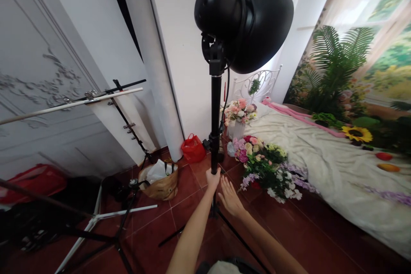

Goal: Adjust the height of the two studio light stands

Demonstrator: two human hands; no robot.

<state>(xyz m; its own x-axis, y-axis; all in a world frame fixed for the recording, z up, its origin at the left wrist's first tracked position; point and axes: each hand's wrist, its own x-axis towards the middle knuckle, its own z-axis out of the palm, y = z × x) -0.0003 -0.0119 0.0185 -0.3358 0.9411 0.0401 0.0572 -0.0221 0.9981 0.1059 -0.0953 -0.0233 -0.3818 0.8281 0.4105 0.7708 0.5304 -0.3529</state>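
A black light stand point(216, 111) rises upright in front of me, with a large black studio lamp point(266, 25) on top. The lamp's bowl faces away to the right. My left hand point(212, 180) is wrapped round the pole below a black clamp knob point(208, 142). Just right of the pole is my right hand point(230, 197), flat with its fingers stretched out and holding nothing. Whether its fingertips touch the pole I cannot tell. A thin black cable point(227, 94) hangs from the lamp along the pole. The stand's legs spread over the floor below my hands.
Artificial flowers point(257, 158) lie on the red tiled floor point(154, 227) beside a bed with a cream cover point(321, 154). To the left are a red bag point(193, 149), a woven bag point(163, 182) and other stand legs point(93, 220). A white roll point(163, 94) leans by the wall.
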